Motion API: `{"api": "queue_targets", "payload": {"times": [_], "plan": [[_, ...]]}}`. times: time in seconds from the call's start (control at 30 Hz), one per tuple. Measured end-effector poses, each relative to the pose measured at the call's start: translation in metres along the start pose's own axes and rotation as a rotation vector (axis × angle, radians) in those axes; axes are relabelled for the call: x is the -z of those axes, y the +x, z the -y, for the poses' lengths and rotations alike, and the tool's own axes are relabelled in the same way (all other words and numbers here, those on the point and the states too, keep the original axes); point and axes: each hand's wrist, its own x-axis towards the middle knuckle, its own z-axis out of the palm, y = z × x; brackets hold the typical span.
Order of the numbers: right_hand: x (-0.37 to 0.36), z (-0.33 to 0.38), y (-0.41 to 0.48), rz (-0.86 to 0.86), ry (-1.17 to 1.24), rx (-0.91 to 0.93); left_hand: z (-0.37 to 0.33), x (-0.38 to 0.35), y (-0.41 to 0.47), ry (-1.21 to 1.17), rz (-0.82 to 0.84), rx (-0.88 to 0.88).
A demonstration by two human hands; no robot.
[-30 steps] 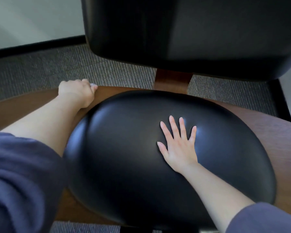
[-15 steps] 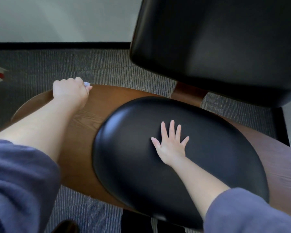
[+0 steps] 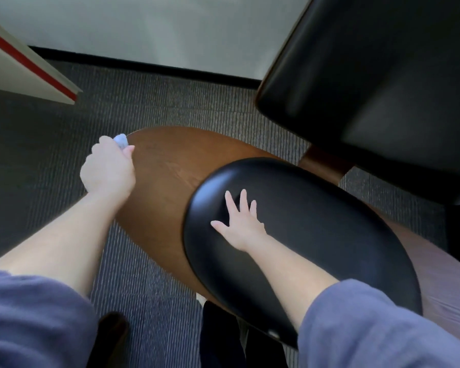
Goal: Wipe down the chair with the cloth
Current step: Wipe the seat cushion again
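Gripping: the left grip [image 3: 108,171] is clenched round a small pale blue cloth [image 3: 121,140]; only a bunched tip shows past the knuckles.
Cloth position: at the far left rim of the chair [image 3: 170,160], at the edge of its brown wooden seat shell [image 3: 154,208]. The fist hides whether the cloth actually touches the wood.
Right grip: the right grip [image 3: 241,221] is released, fingers straight and spread, palm flat on the black seat cushion [image 3: 324,235] near its left edge.
Chair parts: the oval cushion sits on the wooden shell, which sticks out as a rounded wing on the left. A black padded backrest [image 3: 369,88] rises at upper right on a wooden post [image 3: 324,163].
Sleeves: blue-grey sleeves [image 3: 24,320] are pushed up both forearms and fill the bottom corners.
Floor: grey ribbed carpet [image 3: 170,102] lies under and around the chair.
Room: a pale wall [image 3: 144,25] with a black baseboard [image 3: 144,67] runs across the top. A white panel with a red stripe [image 3: 24,65] juts in at upper left.
Cut off: the backrest's top and right side, the shell's right part and the panel all run out of view.
Hard to make out: dark shapes [image 3: 223,338] below the seat's near edge are too dim to name, and the backrest is blurred.
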Motion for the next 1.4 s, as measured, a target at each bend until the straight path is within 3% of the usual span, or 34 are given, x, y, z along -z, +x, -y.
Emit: {"api": "queue_targets", "payload": {"times": [0.13,0.33,0.5,0.67,0.77,0.87,1.0,1.07,1.2,1.3,1.4], "plan": [[-0.010,0.005,-0.004,-0.006,-0.035,-0.003,0.025,-0.009,-0.049,-0.315,0.057,0.314],[-0.026,0.006,-0.012,-0.017,-0.160,0.027,0.031,-0.056,-0.128,-0.577,0.137,0.596],[-0.040,-0.006,-0.023,-0.027,-0.242,0.073,0.033,-0.072,-0.149,-0.639,0.209,0.672],[-0.040,-0.017,-0.043,0.056,-0.164,0.090,0.059,-0.069,-0.163,-0.569,0.485,0.706],[-0.034,-0.024,-0.062,0.102,-0.045,0.077,0.065,-0.051,-0.178,-0.464,0.568,0.678],[-0.027,-0.028,-0.079,0.118,0.224,-0.018,0.050,-0.032,-0.188,-0.756,0.698,0.581],[-0.012,-0.029,-0.092,0.144,0.678,-0.135,0.009,0.003,-0.184,-1.155,1.045,0.503],[-0.001,-0.035,-0.094,0.188,0.926,-0.152,-0.014,0.013,-0.179,-1.228,1.164,0.431],[0.019,-0.057,-0.086,0.178,1.359,-0.083,-0.052,0.007,-0.167,-1.146,1.199,0.367],[0.022,-0.068,-0.078,0.149,1.384,-0.047,-0.068,-0.011,-0.160,-1.037,1.198,0.346],[0.027,-0.073,-0.070,-0.142,1.288,-0.175,-0.076,-0.032,-0.156,-0.746,1.020,0.219]]}}
